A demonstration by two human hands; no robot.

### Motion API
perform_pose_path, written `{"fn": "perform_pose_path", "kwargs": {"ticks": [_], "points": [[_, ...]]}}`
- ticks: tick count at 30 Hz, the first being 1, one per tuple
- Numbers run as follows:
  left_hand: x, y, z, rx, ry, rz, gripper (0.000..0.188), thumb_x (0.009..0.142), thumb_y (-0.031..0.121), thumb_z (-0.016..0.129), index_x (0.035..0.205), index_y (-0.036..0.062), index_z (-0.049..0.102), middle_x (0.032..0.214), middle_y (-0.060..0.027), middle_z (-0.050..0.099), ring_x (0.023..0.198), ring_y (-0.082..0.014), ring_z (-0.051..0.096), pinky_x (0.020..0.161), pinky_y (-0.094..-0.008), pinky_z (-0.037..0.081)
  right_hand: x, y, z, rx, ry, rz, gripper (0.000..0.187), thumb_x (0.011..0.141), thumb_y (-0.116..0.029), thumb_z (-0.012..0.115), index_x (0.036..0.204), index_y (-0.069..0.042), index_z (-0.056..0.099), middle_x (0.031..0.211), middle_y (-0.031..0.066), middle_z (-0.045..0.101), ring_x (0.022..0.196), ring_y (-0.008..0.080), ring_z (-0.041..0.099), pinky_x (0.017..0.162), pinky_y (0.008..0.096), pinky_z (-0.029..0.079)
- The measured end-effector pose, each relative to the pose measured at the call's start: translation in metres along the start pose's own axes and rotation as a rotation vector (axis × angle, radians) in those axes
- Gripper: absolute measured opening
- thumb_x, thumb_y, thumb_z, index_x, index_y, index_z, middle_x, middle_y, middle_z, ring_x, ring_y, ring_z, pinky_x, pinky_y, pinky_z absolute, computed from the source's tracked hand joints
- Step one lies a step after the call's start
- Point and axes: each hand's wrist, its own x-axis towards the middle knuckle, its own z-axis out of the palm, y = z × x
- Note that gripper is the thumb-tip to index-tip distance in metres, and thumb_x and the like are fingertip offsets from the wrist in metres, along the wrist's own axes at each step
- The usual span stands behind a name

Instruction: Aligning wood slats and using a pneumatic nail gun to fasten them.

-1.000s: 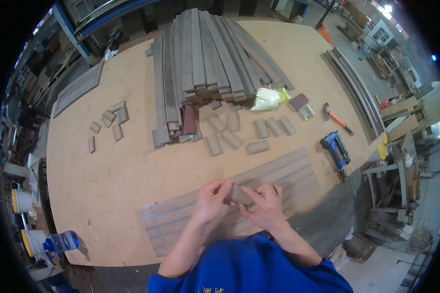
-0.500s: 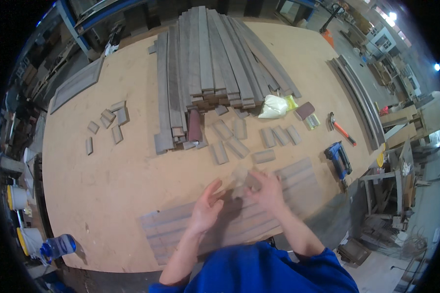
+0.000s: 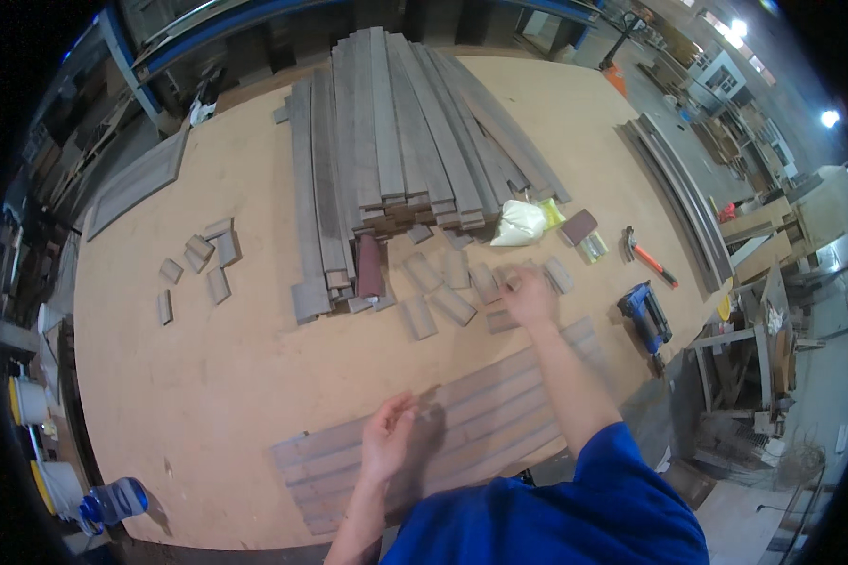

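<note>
A slatted panel of grey-brown wood strips [image 3: 481, 414] lies along the near side of the table. Over its left part hangs my left hand [image 3: 387, 438], fingers loosely bent and apart, with nothing plainly in them. Beyond the panel, my right hand [image 3: 531, 297] reaches down among short wood blocks, its fingertips closed at the edge of one grey block [image 3: 484, 282]. The hand hides part of that row; another block [image 3: 559, 275] shows on its right, and one [image 3: 502, 322] lies partly under the wrist. Several more blocks [image 3: 453, 306] lie to the left of it.
A tall pile of long strips [image 3: 391, 141] fills the far middle, with a dark red roll [image 3: 370, 268] beside it. Rightward lie a white bag [image 3: 520, 224], a hammer [image 3: 652, 259] and a blue nail gun [image 3: 645, 315]. A blue-tinted bottle [image 3: 115, 501] is at the left edge.
My right hand has moved away from above the panel, forward to the blocks. My left hand has stayed over the panel, its fingers turned slightly. The view has shifted a little.
</note>
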Motion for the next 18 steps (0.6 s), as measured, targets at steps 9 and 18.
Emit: {"fn": "perform_pose_path", "kwargs": {"ticks": [9,18], "points": [[0.003,-0.003,0.009,0.007,-0.014,0.047,0.033,0.104,0.005,0.058,0.136,-0.0024,0.059,0.126,-0.0145,0.069,0.114,-0.0188,0.066,0.102,-0.0304,0.050,0.006,-0.008,-0.029,0.118,-0.056,0.033,0.071,0.083,-0.023,0.078,0.147,-0.014,0.047,0.113,0.0172,0.067,0.106,0.0313,0.067,0.086,0.0448,0.056],[0.008,0.028,0.044,0.090,-0.048,0.109,0.034,0.110,0.017,0.051,0.137,-0.0019,0.058,0.128,-0.0129,0.067,0.115,-0.0175,0.064,0.097,-0.0307,0.052,-0.125,-0.063,-0.066,1.381,-0.512,0.560,0.018,0.102,-0.022,0.066,0.114,-0.009,0.061,0.090,0.0024,0.067,0.070,0.0136,0.068,0.058,0.0267,0.052]]}}
